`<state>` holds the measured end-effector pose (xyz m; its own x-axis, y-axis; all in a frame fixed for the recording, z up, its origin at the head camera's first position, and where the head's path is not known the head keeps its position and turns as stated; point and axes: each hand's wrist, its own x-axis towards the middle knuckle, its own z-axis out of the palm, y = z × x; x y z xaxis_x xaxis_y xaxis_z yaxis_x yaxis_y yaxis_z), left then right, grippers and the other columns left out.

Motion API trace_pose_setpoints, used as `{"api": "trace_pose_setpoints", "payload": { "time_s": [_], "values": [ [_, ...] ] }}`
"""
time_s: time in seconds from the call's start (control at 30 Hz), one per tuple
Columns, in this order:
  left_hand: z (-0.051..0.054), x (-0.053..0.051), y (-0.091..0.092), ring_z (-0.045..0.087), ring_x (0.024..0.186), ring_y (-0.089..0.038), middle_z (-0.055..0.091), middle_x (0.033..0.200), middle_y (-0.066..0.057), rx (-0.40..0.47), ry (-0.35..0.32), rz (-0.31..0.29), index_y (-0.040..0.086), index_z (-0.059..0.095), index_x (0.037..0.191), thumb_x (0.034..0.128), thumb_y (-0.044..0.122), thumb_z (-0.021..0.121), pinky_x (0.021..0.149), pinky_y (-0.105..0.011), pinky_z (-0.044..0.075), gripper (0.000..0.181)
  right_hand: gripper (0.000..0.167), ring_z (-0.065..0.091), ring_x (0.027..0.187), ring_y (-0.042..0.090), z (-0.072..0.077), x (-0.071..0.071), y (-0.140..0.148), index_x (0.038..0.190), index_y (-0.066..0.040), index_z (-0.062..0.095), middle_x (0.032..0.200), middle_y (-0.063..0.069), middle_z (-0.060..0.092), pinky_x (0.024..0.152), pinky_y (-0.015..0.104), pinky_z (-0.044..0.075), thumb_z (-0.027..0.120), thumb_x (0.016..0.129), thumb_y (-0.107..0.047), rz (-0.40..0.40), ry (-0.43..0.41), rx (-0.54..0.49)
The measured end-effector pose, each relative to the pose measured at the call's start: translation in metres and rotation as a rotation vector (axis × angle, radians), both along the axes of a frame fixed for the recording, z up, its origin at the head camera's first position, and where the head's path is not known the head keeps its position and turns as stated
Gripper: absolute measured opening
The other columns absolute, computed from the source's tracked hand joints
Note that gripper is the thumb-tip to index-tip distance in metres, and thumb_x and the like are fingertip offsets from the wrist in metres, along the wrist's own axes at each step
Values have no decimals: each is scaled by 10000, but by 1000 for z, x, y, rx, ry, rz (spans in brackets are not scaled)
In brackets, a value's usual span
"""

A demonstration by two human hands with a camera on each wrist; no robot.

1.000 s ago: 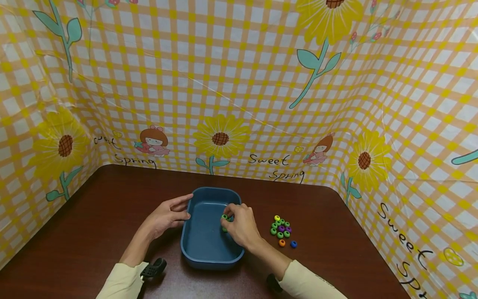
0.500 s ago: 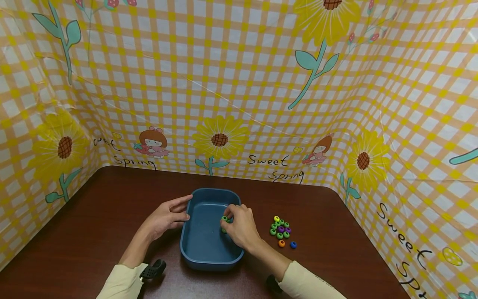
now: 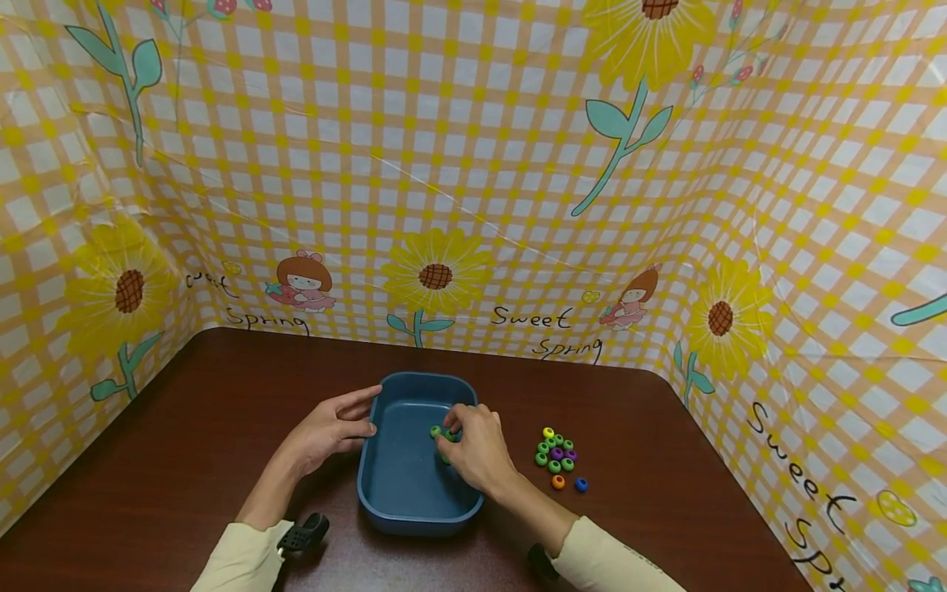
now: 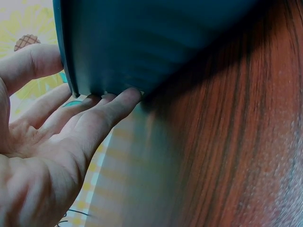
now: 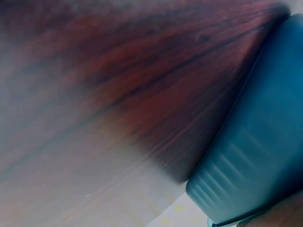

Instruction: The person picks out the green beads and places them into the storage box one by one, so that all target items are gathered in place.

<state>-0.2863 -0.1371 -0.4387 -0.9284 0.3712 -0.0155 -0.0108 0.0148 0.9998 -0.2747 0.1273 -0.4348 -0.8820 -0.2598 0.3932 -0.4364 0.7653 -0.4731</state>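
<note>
Green, round, holed beads (image 3: 450, 435) sit within the curled thumb and fingers of the right hand (image 3: 482, 450), which grasps them low over the tray; the fingers hide how many there are. Just beside the thumb, toward the table's left edge, one loose green bead (image 3: 435, 431) shows clear of the grip. Under this hand is a deep blue rectangular tray (image 3: 414, 489) with rounded corners, standing at about the middle of the table, its far end near the far edge. The left hand (image 3: 325, 429) grasps nothing: its fingers are extended and spread, the tips touching the outside of the wall that faces the table's left edge. A black strap (image 3: 305, 533) and cream sleeves (image 3: 240, 561) show at the wrists.

Between the tray and the table's right edge lies a cluster of green beads (image 3: 554, 466) with two purple beads (image 3: 556, 454) among them. A yellow bead (image 3: 548, 432) sits on the far-edge side; an orange bead (image 3: 558, 483) and a blue bead (image 3: 581, 485) lie nearer the person. The table (image 3: 222, 427) is dark red-brown, wood-grained; checked sunflower-print sheeting (image 3: 318, 164) rises beyond its far, left and right edges.
</note>
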Motion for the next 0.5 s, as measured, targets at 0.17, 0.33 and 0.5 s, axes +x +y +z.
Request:
{"api": "trace_pose_setpoints", "payload": {
  "time_s": [0.17,0.33,0.5],
  "values": [
    [-1,0,-1,531,1340,-442,344,1602,-256,-1,8,-8,44,325,1585,979,12,606,970,-472,558,669,185,539,851,165,0,0,0,951,-63,726,834,30,699,799,345,359,811,844,-187,1,1,5],
    [-2,-1,-1,538,1335,-437,345,1602,-254,2,3,-5,46,326,1585,976,11,607,969,-467,559,672,201,543,852,173,0,0,0,969,-57,726,836,39,700,801,351,361,811,847,-191,3,0,0],
    [-3,-1,0,534,1336,-442,348,1602,-250,1,1,-8,49,328,1585,976,9,607,965,-458,563,672,211,557,873,183,-1,0,0,976,-46,726,856,43,711,822,366,369,812,848,-190,3,-11,-13]
  ]
}}
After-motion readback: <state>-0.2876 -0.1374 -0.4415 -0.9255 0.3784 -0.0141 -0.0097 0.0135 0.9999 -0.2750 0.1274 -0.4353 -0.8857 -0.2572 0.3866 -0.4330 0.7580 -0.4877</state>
